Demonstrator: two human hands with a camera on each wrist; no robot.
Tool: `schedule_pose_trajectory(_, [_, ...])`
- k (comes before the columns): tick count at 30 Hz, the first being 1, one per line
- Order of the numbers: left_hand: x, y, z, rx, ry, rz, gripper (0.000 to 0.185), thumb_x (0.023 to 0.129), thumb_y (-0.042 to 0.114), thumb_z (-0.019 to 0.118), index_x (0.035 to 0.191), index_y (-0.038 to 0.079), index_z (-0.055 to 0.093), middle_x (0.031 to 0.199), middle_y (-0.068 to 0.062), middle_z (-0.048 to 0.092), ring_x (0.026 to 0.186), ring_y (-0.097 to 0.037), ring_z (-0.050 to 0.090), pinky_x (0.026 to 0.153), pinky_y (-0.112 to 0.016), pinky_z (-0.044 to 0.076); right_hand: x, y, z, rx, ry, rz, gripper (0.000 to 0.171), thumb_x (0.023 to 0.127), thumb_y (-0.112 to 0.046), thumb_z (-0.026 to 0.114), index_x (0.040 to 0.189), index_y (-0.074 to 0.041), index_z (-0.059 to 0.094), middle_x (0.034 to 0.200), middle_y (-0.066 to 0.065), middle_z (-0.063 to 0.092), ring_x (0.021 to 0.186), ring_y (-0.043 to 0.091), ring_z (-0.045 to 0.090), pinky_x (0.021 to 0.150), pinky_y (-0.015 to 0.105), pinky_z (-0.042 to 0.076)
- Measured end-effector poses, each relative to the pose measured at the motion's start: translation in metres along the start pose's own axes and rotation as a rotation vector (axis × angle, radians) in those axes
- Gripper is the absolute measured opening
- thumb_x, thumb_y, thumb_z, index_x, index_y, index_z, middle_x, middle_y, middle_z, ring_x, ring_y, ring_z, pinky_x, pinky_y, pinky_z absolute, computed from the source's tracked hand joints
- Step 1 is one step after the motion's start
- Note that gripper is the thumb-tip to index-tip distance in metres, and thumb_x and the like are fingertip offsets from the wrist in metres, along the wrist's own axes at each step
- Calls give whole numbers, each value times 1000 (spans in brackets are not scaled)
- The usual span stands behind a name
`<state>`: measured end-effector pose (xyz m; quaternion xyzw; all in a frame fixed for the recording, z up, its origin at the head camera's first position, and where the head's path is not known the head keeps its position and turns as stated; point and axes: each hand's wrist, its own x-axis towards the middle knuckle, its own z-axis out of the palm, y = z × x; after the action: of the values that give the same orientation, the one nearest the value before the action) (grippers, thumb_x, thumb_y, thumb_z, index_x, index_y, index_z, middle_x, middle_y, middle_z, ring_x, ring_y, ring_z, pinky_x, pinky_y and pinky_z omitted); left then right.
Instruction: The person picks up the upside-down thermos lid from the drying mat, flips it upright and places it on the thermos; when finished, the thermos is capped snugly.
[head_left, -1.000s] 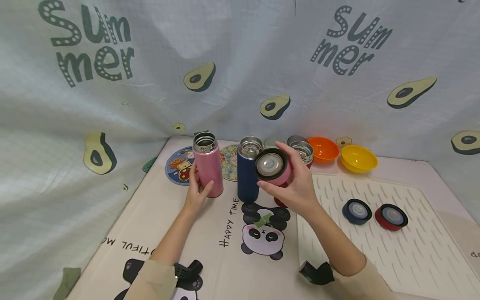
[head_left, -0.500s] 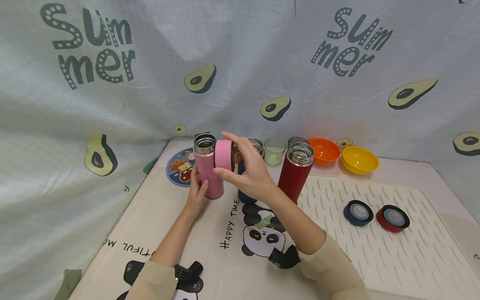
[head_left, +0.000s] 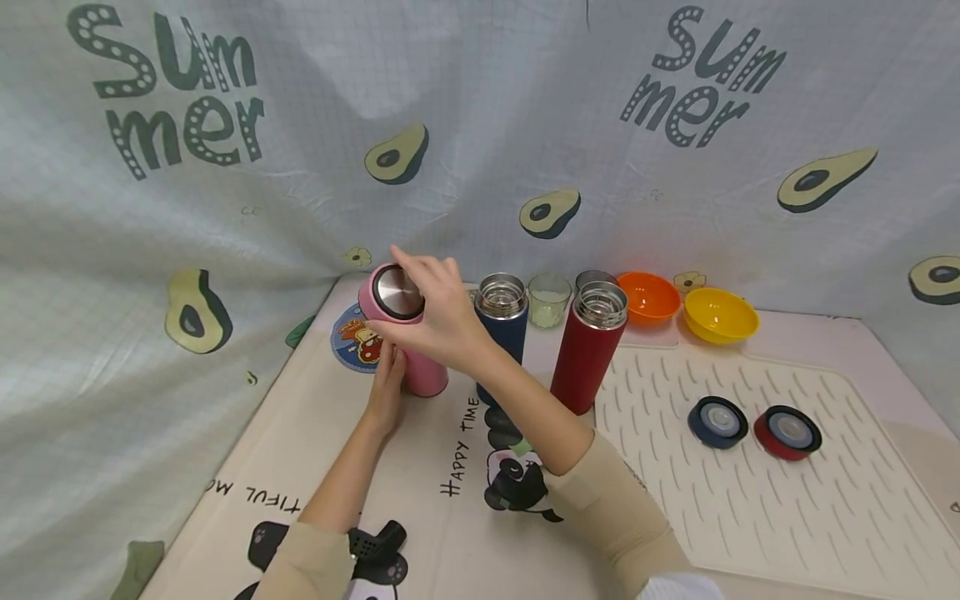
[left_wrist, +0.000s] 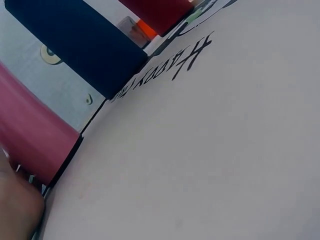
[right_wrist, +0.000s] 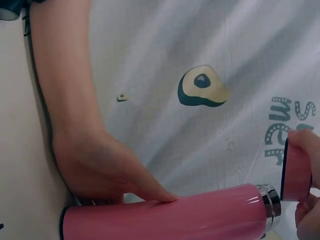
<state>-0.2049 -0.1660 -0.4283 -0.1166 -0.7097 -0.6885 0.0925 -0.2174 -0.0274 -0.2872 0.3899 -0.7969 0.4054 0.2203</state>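
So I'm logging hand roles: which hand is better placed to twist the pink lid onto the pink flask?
Probably the right hand: it already holds the pink lid at the mouth of the pink flask, while the left hand steadies the flask's base.

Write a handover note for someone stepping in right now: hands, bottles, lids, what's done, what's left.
Left hand grips the pink bottle low, upright on the mat.
Right hand holds the pink lid at the bottle's mouth, not seated; steel neck shows in the right wrist view.
Blue bottle and red bottle stand open.
Blue lid and red lid lie on the white mat.
Left: all three lids.
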Motion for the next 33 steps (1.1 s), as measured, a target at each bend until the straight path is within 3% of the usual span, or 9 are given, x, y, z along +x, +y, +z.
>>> schedule_pose_trajectory(6, [2, 0, -1, -38, 7, -27, 47, 99, 19, 27, 145, 11, 18, 144, -14, 28, 130, -25, 27, 106, -43, 20, 7, 3, 10, -33, 52, 55, 68, 71, -24, 78, 130, -7, 49, 120, 10, 52, 101, 22, 38, 76, 27, 38])
schedule_pose_trajectory(17, [4, -1, -1, -122, -14, -11, 44, 100, 20, 21, 141, 4, 20, 134, -6, 32, 124, -16, 32, 105, -37, 23, 11, 23, 25, 94, 104, 187, 67, 75, -22, 75, 132, -7, 43, 123, 8, 51, 109, 19, 43, 84, 29, 42])
schedule_pose_trajectory(26, [4, 0, -1, -130, 0, -32, 47, 99, 22, 25, 141, 2, 19, 137, -13, 30, 126, -21, 30, 106, -41, 20, 10, 32, 31, 198, 91, 277, 71, 77, -24, 74, 136, -10, 37, 125, 9, 48, 107, 17, 50, 85, 26, 45])
schedule_pose_trajectory(33, [2, -1, 0, -118, 20, -29, 40, 100, 14, 26, 139, 5, 24, 123, -1, 43, 114, -11, 42, 100, -32, 30, 6, 32, 36, 246, 144, 308, 77, 73, -26, 78, 136, -9, 36, 124, 9, 48, 107, 17, 51, 85, 25, 46])
